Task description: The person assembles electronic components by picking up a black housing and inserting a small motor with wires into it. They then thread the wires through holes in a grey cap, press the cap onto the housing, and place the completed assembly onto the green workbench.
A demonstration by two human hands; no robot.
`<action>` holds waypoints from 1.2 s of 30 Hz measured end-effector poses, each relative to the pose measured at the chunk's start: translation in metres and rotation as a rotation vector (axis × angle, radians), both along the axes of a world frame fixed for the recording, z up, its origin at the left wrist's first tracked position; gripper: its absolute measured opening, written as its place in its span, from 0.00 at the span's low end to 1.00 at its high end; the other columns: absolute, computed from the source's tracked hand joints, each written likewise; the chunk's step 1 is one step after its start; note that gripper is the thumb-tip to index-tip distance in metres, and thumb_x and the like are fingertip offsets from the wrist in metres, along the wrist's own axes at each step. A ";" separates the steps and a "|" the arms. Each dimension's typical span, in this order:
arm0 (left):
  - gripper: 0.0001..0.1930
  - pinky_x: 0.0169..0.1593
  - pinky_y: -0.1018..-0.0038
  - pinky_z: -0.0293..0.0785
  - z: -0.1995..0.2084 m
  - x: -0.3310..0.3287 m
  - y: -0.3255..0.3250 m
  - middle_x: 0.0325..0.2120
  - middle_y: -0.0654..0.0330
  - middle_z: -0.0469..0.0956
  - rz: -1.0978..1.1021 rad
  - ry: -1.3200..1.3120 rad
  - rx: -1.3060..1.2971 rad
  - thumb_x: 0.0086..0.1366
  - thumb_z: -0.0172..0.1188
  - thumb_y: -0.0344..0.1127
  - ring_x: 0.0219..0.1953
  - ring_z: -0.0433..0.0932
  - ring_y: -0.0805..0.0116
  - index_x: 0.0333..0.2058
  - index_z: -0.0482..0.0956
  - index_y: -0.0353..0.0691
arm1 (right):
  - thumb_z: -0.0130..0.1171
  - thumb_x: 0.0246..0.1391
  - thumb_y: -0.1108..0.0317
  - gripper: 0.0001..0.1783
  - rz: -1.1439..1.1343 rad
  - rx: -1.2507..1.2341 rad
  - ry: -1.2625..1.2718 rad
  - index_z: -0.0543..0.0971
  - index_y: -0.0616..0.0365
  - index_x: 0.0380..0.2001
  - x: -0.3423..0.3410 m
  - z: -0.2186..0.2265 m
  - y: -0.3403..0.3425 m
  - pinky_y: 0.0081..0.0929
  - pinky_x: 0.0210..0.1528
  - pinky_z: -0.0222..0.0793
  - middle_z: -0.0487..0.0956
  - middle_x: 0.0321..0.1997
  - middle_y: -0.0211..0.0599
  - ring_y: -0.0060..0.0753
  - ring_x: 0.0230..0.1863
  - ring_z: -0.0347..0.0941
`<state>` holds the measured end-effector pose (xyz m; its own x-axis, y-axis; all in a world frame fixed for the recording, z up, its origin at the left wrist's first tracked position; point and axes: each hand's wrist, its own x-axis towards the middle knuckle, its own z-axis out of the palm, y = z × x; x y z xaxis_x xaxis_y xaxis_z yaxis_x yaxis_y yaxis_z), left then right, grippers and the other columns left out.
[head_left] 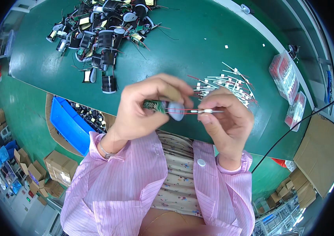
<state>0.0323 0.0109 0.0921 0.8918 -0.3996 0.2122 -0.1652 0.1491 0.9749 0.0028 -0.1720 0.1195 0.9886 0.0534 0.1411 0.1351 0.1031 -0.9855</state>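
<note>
My left hand [133, 108], its fingers curled and partly smeared by motion, grips a small electronic assembly. A green circuit board [153, 105] and a rounded grey end piece [176, 112] of it show beside the thumb. Thin red wires [188, 111] stretch from there toward my right hand [230, 122]. Between thumb and forefinger, that hand pinches a slim white connector lead [214, 111]. Just beyond the right hand lies a loose heap of similar white and red leads [230, 84]. Both hands are above the near part of the green table [167, 59].
Many black cylindrical assemblies with wires [106, 39] are heaped at the far left. Two clear plastic boxes of leads [285, 74] stand at the right edge. Left of me, a blue tray [68, 126] sits in a carton, beside more black parts [92, 117].
</note>
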 end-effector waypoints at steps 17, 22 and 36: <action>0.04 0.36 0.75 0.68 0.026 -0.002 -0.001 0.35 0.50 0.75 -0.233 0.053 0.075 0.54 0.61 0.28 0.33 0.74 0.68 0.24 0.78 0.33 | 0.64 0.23 0.67 0.18 -0.032 -0.877 -0.590 0.82 0.57 0.27 -0.008 0.029 -0.016 0.31 0.34 0.56 0.76 0.28 0.30 0.31 0.28 0.63; 0.05 0.36 0.73 0.70 0.025 -0.005 0.011 0.35 0.48 0.74 -0.185 0.211 0.013 0.56 0.60 0.29 0.32 0.74 0.67 0.26 0.78 0.31 | 0.71 0.26 0.67 0.20 -0.032 -0.812 -0.505 0.82 0.60 0.29 -0.001 0.033 -0.020 0.30 0.38 0.60 0.78 0.32 0.34 0.29 0.31 0.66; 0.13 0.32 0.77 0.74 0.024 -0.020 -0.007 0.44 0.40 0.73 0.003 0.135 -0.046 0.67 0.49 0.30 0.33 0.78 0.65 0.44 0.73 0.26 | 0.62 0.39 0.84 0.09 0.029 0.059 -0.082 0.79 0.65 0.28 -0.007 0.010 -0.018 0.25 0.36 0.67 0.77 0.31 0.40 0.30 0.31 0.72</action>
<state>0.0127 0.0041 0.1158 0.9147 -0.3894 0.1084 -0.0335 0.1942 0.9804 -0.0038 -0.1896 0.1291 0.9717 0.0713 0.2251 0.2111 0.1652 -0.9634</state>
